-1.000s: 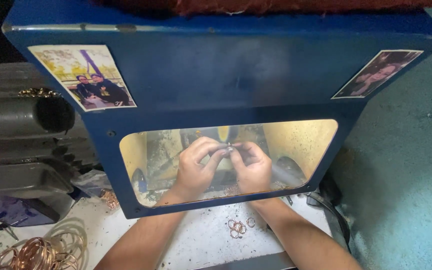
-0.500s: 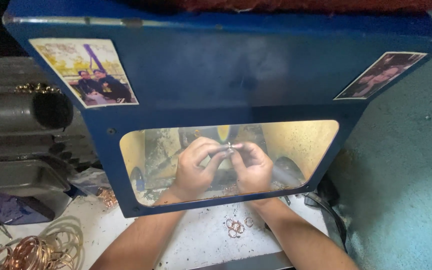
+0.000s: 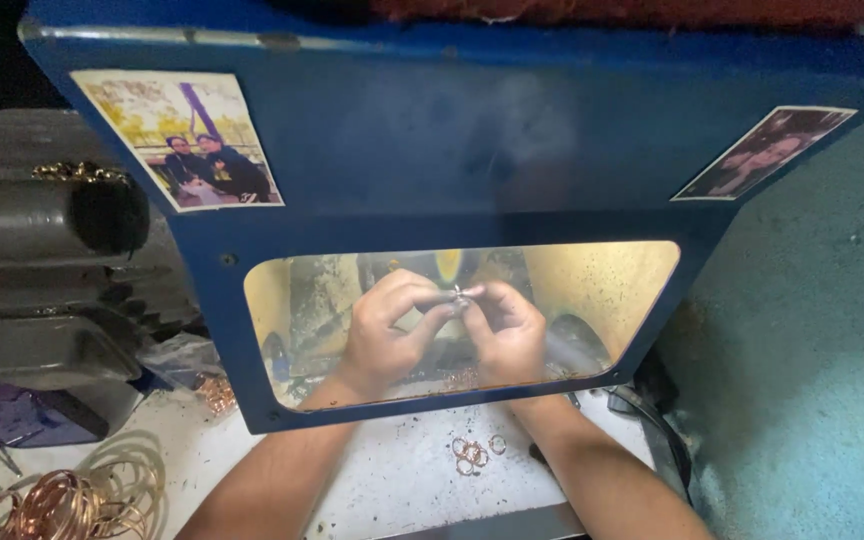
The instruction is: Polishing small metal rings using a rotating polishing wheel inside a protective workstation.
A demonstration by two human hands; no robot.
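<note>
Both hands inside the blue hood [image 3: 472,150], seen through its yellow-lit window. Left hand [image 3: 384,330] and right hand [image 3: 508,330] close together, fingertips meeting on a small shiny ring-like piece [image 3: 460,298], pinched between them and held up near the middle of the window, in front of what looks like a yellow polishing wheel [image 3: 449,265], partly hidden. Grip of each hand closed on that one piece; whether the piece touches the wheel cannot be told.

As for progress, judged from the layout only: one piece in hand and mid-work, not yet set down. A small cluster of copper-coloured rings [image 3: 474,450] lying on the white table [image 3: 402,480] just outside the hood, between the forearms; finished or waiting, impossible to say. More small rings scattered inside the hood below the hands, blurred. A larger heap of copper bangles [image 3: 62,500] at the lower left, well apart from the hands and apparently untouched. Probably much left, with only a single item under the fingers.
</note>
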